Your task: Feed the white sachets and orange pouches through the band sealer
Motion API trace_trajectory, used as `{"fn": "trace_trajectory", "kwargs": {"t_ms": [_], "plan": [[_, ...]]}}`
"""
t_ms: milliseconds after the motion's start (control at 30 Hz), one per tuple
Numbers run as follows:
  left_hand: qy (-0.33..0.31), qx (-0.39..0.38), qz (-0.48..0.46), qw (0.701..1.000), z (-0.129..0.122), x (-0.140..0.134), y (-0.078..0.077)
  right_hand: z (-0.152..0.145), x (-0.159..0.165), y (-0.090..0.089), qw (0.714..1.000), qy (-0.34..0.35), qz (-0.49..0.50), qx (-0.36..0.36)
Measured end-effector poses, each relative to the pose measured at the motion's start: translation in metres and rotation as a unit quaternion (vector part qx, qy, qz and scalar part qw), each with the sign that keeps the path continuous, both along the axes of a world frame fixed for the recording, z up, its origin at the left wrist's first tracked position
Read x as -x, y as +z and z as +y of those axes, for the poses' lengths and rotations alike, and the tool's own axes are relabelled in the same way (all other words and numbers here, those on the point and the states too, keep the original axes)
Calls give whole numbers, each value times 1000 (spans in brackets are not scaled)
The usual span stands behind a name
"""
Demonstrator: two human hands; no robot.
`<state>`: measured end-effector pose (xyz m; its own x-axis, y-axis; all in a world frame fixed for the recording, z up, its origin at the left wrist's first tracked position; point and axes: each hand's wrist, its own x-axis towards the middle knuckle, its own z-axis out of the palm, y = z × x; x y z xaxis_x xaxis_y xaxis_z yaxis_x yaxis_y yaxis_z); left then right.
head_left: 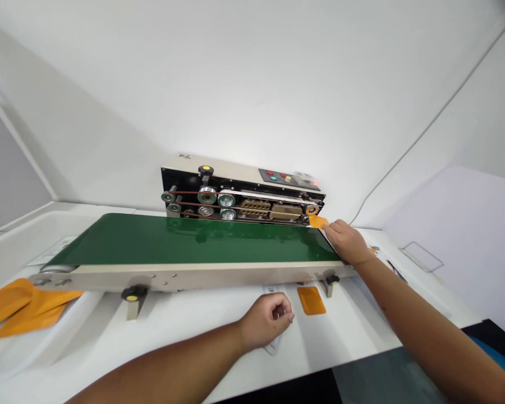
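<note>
At the right end of the band sealer (219,163), my right hand (347,241) pinches a small orange pouch (318,222). The pouch's far edge meets the sealer's front rollers and belts. In front of the green conveyor belt (151,241), my left hand (264,321) hovers with its fingers curled toward the thumb. Whether anything small sits in those fingers I cannot make out. Beneath it, a clear printed sheet or bag (272,349) is partly covered by the hand. Just right of this hand, another orange pouch (311,301) lies flat on the white table (235,376).
Several orange pouches (21,306) lie in a white bin (63,336) at the left, below the conveyor's end. Black knobs (134,293) stick out along the conveyor's front. A wire handle (423,257) and a few small items are at the right. A white wall stands behind.
</note>
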<state>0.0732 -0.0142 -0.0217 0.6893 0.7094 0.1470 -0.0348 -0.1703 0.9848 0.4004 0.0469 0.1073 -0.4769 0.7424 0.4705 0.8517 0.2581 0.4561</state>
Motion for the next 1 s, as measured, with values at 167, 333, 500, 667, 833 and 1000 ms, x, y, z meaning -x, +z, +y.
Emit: {"fn": "trace_trajectory", "kwargs": {"t_ms": [167,333,500,667,833,1000], "plan": [[-4,-4,11,1000,1,0,-3,9,17,0,1000,8,3,-4],[-4,-9,13,1000,1,0,-1,3,43,5,999,-11,37,-32],[-8,-3,8,1000,0,1,4,-60,71,-16,968,47,182,-167],[-15,-11,19,1000,-2,1,5,-137,78,-96,948,16,317,-33],[-16,-42,33,998,-2,2,6,-152,74,-162,931,-79,352,54],[-16,-60,40,997,0,3,9,-142,84,-179,918,-139,368,47]]}}
